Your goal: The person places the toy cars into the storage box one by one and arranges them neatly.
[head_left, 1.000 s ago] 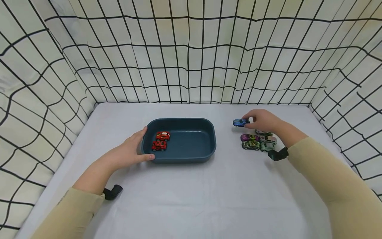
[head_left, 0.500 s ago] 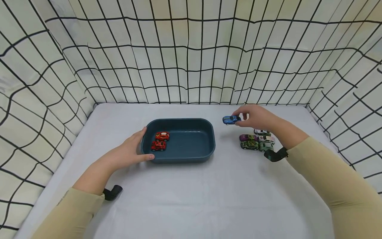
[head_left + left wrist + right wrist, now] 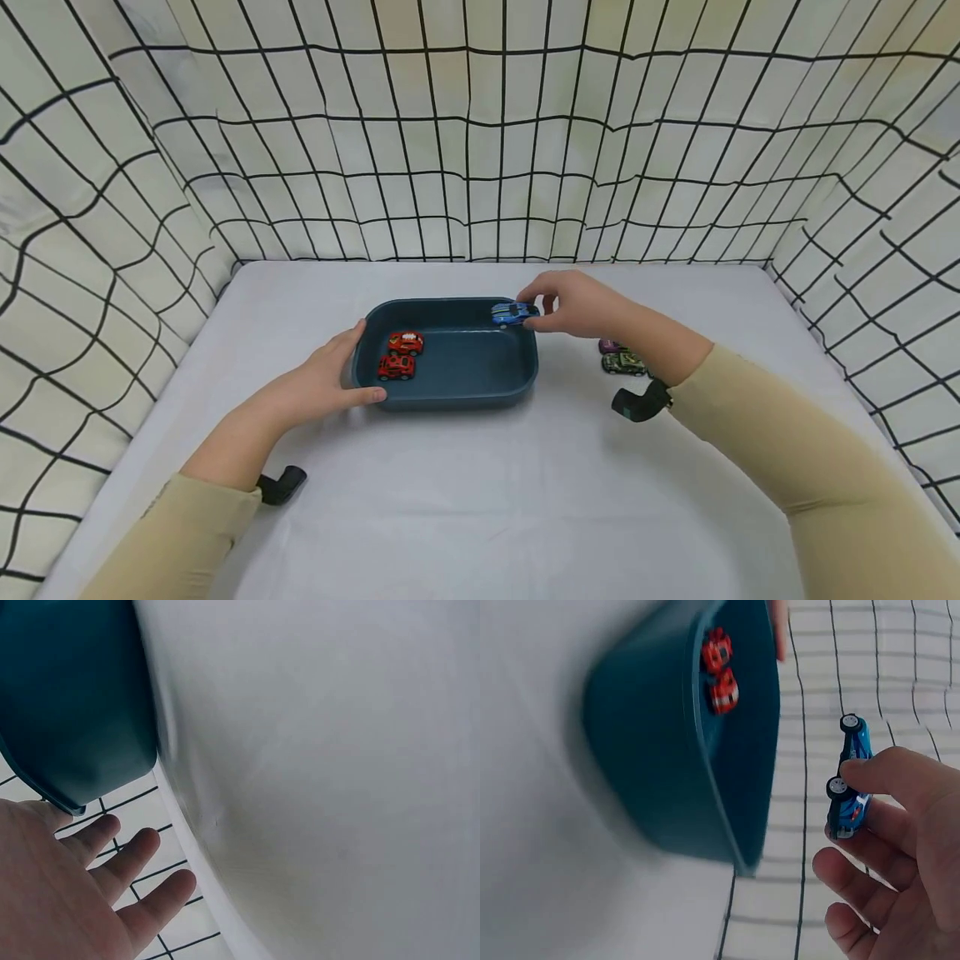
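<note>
We're counting two small red toy cars (image 3: 396, 367) done, sitting in the dark teal rectangular tray (image 3: 465, 403). The right hand (image 3: 573, 304) is pinching a blue striped toy car (image 3: 513, 313) over the tray's far right corner, not yet released; the left hand (image 3: 330, 375) is resting spread round its left end. A purple toy car (image 3: 609, 346) and a green camouflage-patterned toy car (image 3: 622, 362) are remaining on the white-covered table (image 3: 480, 500); the right forearm (image 3: 667, 346) is hiding any others from us.

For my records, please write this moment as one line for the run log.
tray: two red cars; right hand: pinches blue car near tray's far right corner; left hand: at tray's left end; table: green car, purple car
</note>
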`<state>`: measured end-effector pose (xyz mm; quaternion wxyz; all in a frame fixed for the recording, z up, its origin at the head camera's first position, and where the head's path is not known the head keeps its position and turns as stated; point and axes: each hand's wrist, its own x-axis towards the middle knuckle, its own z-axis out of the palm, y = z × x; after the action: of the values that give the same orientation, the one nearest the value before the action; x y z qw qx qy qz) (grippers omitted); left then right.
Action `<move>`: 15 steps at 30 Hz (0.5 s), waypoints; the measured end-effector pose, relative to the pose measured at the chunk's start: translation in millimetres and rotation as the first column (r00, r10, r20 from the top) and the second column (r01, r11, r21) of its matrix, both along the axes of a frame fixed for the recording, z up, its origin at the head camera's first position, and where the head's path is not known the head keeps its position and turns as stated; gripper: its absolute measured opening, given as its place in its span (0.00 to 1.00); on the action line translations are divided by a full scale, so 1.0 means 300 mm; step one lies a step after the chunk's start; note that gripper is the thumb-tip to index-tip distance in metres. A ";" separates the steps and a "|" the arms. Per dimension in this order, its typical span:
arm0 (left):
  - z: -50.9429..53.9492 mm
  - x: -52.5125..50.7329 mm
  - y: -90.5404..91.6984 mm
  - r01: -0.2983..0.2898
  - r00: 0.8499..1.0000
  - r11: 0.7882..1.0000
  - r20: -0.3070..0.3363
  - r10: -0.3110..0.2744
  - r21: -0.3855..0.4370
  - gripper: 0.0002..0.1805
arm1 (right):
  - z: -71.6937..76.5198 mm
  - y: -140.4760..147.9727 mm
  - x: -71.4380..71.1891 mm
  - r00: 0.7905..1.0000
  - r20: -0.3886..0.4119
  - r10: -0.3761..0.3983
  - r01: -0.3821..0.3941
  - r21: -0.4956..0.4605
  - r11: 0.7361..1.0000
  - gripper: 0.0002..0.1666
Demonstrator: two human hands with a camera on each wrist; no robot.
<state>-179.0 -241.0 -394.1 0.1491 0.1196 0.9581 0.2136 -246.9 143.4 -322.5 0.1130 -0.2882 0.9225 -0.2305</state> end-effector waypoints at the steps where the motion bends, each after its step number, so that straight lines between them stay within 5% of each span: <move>1: -0.001 0.000 -0.001 0.000 1.000 1.000 0.000 0.000 -0.001 0.68 | -0.007 -0.027 0.003 1.000 0.006 0.017 -0.017 0.003 1.000 0.21; 8: -0.005 0.000 -0.007 -0.009 1.000 1.000 0.003 0.009 -0.001 0.69 | -0.073 -0.224 0.034 0.990 0.046 0.130 -0.134 0.093 0.987 0.20; 15: -0.004 -0.004 -0.003 0.007 1.000 1.000 0.003 -0.007 0.008 0.69 | -0.135 -0.338 0.065 0.984 0.098 0.147 -0.165 0.210 0.964 0.18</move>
<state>-180.3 -241.7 -395.2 0.1507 0.1233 0.9565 0.2172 -227.3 41.9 -363.0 0.1994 -0.3361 0.9113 -0.1301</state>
